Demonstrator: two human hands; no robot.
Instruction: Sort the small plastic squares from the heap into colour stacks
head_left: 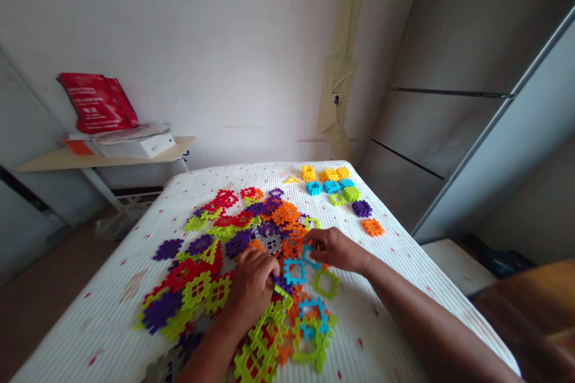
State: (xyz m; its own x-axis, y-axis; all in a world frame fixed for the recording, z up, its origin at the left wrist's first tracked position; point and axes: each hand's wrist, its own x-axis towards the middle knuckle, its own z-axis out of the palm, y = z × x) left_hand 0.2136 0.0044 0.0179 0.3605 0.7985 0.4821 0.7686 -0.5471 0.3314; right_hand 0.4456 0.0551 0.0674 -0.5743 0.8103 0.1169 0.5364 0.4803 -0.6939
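A pile of notched plastic interlocking pieces spreads over the bed-like surface in front of me. My left hand (256, 275) is in the pile with its fingers curled down. Whatever they hold is hidden, and a purple and green piece (284, 292) pokes out beside them. My right hand (335, 248) is closed at the pile's right side, its fingertips on a blue square frame piece (311, 258). Another blue frame piece (294, 271) lies between the hands. Just below my right hand is a green frame piece (326, 284).
Small stacks sorted by colour stand at the far right: yellow (308, 173), blue (331, 186), green (352, 194), purple (362, 209) and orange (373, 227). A side table (45, 160) bears a red bag (96, 105). A grey cabinet (431, 72) rises on the right.
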